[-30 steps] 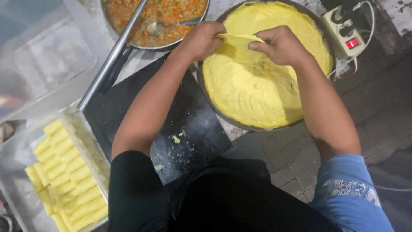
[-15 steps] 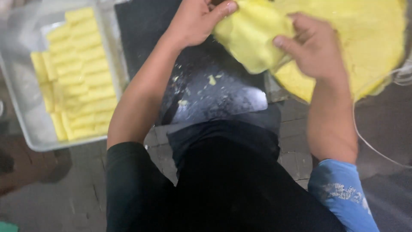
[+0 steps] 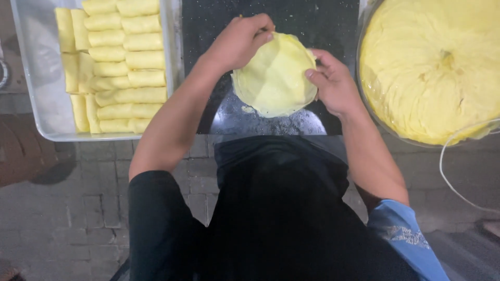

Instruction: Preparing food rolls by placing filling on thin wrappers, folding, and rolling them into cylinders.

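Note:
A thin round yellow wrapper sheet [image 3: 273,78] is spread over the dark board [image 3: 208,31] in front of me. My left hand [image 3: 239,40] pinches its far upper edge. My right hand [image 3: 333,83] grips its right edge with thumb and fingers. The sheet lies nearly flat between both hands. To the right stands a large round pan [image 3: 364,99] with a tall stack of the same yellow sheets [image 3: 432,67].
A metal tray [image 3: 36,78] at the upper left holds several rolled yellow wraps [image 3: 120,67] in rows. A white cable [image 3: 448,166] loops at the right. Grey paving bricks [image 3: 78,208] cover the ground below. My dark clothing fills the lower middle.
Both hands carried one sheet off the stack in the pan, leftward onto the dark board, where it now lies spread out. The view has tilted down and the filling bowl has left the frame.

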